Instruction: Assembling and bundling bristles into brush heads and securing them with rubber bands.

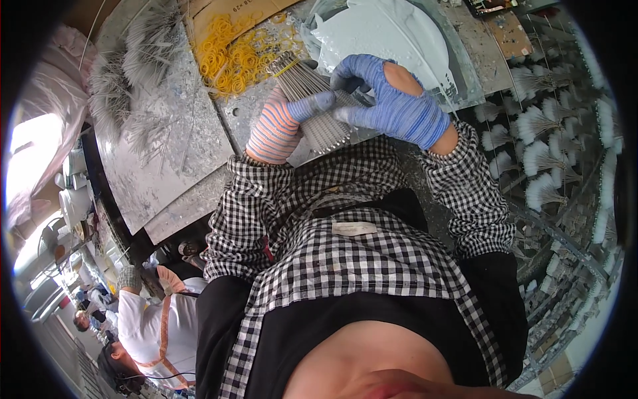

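a bundle of thin metal rods (pixel 304 86) was held before the person's body, over the near edge of the worktable (pixel 212 189). its long axis ran aslant: the end ringed by a yellow rubber band (pixel 288 67) pointed away from the person and to the left, while the opposite end, its tips slightly fanned, pointed back toward the checked apron (pixel 352 259) and to the right. the left hand (pixel 279 126), in an orange-and-white striped glove with a blue thumb, was curled closed around the bundle from its left side, the thumb laid across the rods. the right hand (pixel 397 100), in a blue knitted glove with a hole over its back, was half open, fingers and thumb bent at the bundle's right side; whether it pinched any rods could not be told. beyond the left hand, loose yellow rubber bands (pixel 232 53) lay heaped on cardboard (pixel 199 23); beyond the right, white paste (pixel 389 40) spread in a wide, shallow layer. pale bristle tufts (pixel 149 43) lay on the far left of the table, and similar white tufts (pixel 541 159) filled a rack at the right.
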Demonstrator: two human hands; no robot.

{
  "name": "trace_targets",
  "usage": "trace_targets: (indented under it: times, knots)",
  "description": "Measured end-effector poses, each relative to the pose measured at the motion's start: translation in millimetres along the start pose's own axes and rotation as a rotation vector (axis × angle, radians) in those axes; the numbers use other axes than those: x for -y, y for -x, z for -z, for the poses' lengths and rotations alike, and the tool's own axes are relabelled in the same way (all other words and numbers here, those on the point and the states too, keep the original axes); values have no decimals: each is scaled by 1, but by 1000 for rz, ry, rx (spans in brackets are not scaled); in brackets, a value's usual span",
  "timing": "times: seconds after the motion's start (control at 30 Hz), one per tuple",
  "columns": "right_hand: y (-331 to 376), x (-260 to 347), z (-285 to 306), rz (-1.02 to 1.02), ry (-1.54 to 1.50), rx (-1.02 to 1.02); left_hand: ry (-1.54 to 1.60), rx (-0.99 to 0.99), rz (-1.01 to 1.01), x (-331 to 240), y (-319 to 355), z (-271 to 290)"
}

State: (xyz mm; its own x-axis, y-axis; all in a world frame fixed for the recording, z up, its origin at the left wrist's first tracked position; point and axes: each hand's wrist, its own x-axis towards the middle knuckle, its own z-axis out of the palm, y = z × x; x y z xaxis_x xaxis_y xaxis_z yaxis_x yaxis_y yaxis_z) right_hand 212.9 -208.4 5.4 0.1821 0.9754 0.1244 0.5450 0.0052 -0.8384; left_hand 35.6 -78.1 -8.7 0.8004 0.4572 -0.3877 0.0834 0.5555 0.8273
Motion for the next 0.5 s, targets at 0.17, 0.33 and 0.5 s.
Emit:
trace_targets:
  times: [0.17,0.33,0.5]
  knots:
    - [1,-5,-3,-24,60,6,29,34,6,8,-5,10]
    - [3,-12,-7,87,55,-85,104,87,36,5,-7,19]
    - [6,-12,-15,170,46,-184,92,18,75,6,-3,23]
